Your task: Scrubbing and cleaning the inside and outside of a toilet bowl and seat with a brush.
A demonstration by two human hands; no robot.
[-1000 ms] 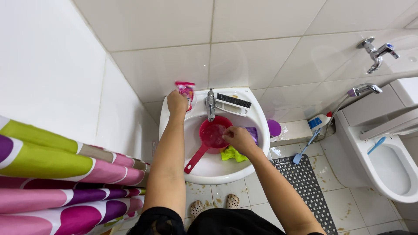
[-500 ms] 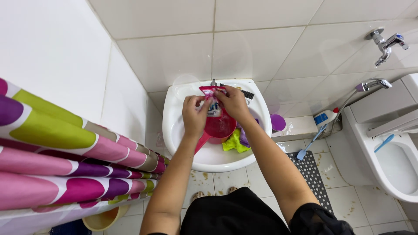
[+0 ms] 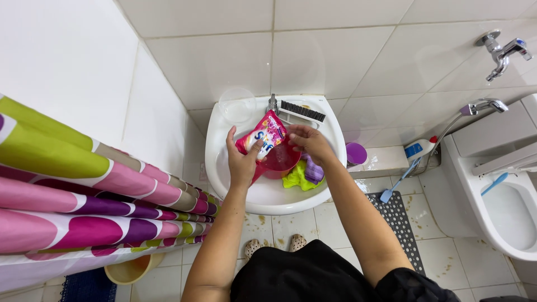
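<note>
Sleeves and torso hide the floor beneath us; our left hand [image 3: 241,162] grips a glossy, crinkled pink sachet [image 3: 262,137] over the white ceramic sink [image 3: 224,168]; our right hand [image 3: 309,142] pinches its top corner, covering part of the red plastic scoop [image 3: 279,159]; beyond, a bristle brush [image 3: 302,111].

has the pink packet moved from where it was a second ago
Yes. The pink packet has come off the sink rim beside the tap and is now over the basin.

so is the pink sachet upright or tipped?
Tipped. The pink sachet slants over the red scoop in the sink, left hand gripping it, right hand at its top. Whether it is open: cannot tell.
</note>
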